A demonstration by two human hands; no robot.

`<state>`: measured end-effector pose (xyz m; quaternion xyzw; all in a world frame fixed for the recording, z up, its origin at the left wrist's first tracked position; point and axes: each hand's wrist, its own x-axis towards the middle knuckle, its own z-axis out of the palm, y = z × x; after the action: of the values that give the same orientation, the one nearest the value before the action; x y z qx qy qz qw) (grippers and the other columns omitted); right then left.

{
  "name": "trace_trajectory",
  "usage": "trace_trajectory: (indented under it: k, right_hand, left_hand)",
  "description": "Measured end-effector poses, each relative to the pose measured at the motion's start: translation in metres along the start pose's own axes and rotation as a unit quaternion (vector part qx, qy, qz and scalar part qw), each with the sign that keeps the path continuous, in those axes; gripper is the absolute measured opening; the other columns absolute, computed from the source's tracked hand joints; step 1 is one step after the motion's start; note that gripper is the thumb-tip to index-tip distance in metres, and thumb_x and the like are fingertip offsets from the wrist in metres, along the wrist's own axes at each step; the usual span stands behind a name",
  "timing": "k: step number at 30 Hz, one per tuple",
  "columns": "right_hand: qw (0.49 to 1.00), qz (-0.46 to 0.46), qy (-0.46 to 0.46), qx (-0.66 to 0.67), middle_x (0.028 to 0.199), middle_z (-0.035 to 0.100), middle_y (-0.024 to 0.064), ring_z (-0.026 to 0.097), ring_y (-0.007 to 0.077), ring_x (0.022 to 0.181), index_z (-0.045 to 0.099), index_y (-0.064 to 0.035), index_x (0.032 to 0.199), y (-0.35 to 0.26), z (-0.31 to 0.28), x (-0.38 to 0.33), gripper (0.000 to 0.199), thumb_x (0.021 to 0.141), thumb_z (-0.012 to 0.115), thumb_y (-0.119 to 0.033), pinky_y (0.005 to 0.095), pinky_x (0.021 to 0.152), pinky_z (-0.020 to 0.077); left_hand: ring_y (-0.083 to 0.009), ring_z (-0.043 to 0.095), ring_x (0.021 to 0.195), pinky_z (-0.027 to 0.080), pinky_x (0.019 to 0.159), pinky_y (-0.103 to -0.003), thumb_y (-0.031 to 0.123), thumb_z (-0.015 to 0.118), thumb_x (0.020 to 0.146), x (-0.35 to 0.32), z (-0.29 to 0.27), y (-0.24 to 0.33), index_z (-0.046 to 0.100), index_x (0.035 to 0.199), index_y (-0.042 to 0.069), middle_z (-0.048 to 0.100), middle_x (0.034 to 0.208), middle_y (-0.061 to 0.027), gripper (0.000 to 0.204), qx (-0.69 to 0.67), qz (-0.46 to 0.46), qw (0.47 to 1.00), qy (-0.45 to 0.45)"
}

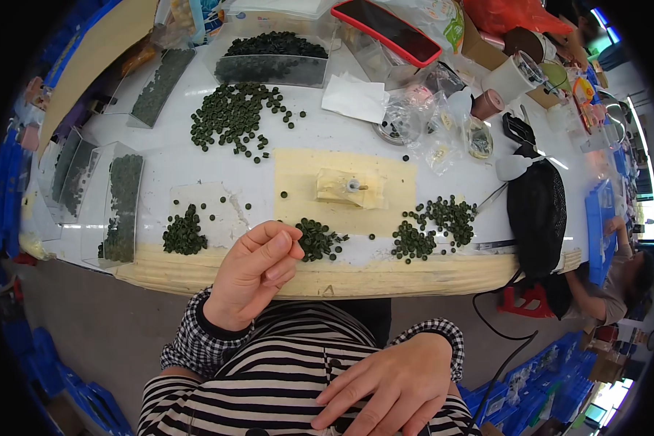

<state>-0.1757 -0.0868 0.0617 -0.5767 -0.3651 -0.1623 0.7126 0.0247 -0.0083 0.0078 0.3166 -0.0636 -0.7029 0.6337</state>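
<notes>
My left hand (258,269) is raised over the table's front edge, thumb and fingers pinched together; whatever they may hold is too small or hidden to make out. Just beyond its fingertips lies a small pile of dark green round pieces (317,240). My right hand (396,385) lies palm down against my striped clothing, fingers apart and holding nothing. Centred on the table is a block wrapped in yellowish tape (334,187) with a small metal pin (356,186), on a cream sheet (298,163). Similar green pieces form a left pile (184,232) and a right pile (436,227).
A bigger heap of green pieces (232,116) sits before a clear bin (269,71). More clear bins (123,211) stand left. At the back are a red-cased phone (389,30) and white tissue (354,97). A black mesh-covered object (536,211) stands right; a person (607,291) sits beyond.
</notes>
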Motion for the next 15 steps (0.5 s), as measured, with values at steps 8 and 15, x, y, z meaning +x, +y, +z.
trace_trajectory:
  k: [8,15]
  right_hand:
    - [0.983,0.091,0.117,-0.113,0.104,0.067,0.0173,0.061,0.0329,0.098,0.069,0.0048,0.100,-0.010,-0.007,-0.022,0.041,0.097,0.050,-0.031,0.0421,0.088,0.0462]
    - [0.538,0.337,0.421,-0.647,0.077,0.062,0.0063,0.055,0.0240,0.075,0.065,-0.0048,0.077,0.013,-0.014,-0.043,0.009,0.073,0.072,-0.002,0.0349,0.066,0.0429]
  left_hand:
    - [-0.0017,0.038,0.057,0.033,0.054,-0.017,0.010,0.053,0.096,0.002,0.011,-0.004,0.059,0.119,0.000,0.066,0.096,-0.0097,0.026,0.040,-0.010,0.999,-0.023]
    - [-0.0019,0.035,0.055,0.032,0.053,-0.017,0.010,0.051,0.097,0.003,0.008,-0.008,0.059,0.116,0.003,0.066,0.100,-0.0112,0.022,0.035,-0.012,0.999,-0.013]
